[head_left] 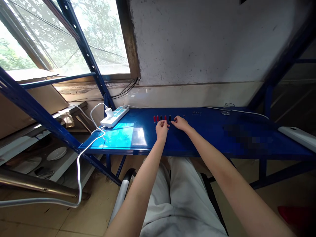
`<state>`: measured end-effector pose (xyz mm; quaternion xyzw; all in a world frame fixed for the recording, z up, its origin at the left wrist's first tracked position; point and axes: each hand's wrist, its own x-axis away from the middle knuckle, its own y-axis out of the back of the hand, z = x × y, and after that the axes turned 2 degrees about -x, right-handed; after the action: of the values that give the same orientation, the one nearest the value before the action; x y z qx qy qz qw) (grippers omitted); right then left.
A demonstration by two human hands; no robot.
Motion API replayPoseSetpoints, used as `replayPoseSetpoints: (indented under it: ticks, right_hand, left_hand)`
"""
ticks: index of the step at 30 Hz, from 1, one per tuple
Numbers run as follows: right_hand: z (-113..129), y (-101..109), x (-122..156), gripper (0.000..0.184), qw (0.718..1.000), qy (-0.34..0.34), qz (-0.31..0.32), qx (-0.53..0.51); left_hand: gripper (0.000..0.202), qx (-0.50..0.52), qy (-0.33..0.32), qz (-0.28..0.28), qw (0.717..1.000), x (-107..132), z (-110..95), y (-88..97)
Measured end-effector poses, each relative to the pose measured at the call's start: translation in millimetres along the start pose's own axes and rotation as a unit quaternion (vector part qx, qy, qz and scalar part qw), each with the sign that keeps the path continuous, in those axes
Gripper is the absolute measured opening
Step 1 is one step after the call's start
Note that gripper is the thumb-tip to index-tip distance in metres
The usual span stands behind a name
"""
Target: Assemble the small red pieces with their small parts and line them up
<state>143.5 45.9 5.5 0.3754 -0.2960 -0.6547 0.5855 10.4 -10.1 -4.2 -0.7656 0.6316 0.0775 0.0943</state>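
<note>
Small red and black cylinder-shaped pieces (157, 118) stand in a row on the blue table (182, 140). My left hand (162, 129) is at the near side of the row, its fingers drawn together in a pinch. Whatever they hold, if anything, is too small to make out. Just right of the last black piece (170, 118) is my right hand (181, 123), loosely curved, with a gap between thumb and forefinger and nothing visible in them. Tiny metallic bits (197, 113) lie on the table to the right, beyond the right hand.
A white power strip (115, 117) with a plugged-in charger sits at the left end, its cable hanging over the edge. Farther right are a clear glass (227, 109), a blurred patch and a white object (298, 135). Blue metal posts (84, 49) frame the table.
</note>
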Motion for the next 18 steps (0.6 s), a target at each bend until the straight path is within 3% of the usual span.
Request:
replayPoseSetpoints:
  ticks: [3, 6, 11, 18]
  right_hand:
    - [-7.8, 6.2, 18.7, 0.021, 0.989, 0.015, -0.092, -0.112]
    - [-13.9, 8.0, 39.4, 0.025, 0.964, 0.029, -0.166, -0.204]
    - [-15.7, 7.0, 57.6, 0.032, 0.953, 0.049, -0.194, -0.229]
    - [-12.6, 3.8, 58.2, 0.031, 0.969, 0.099, -0.168, -0.151]
  left_hand:
    - [0.019, -0.065, -0.029, 0.081, 0.994, 3.4, 1.6, -2.4]
    - [0.019, -0.107, -0.054, 0.115, 0.986, 6.3, 1.9, -3.3]
    - [0.020, -0.119, -0.070, 0.110, 0.984, 8.2, 0.3, -2.1]
    - [0.019, -0.117, -0.073, 0.100, 0.985, 7.1, 1.4, -2.8]
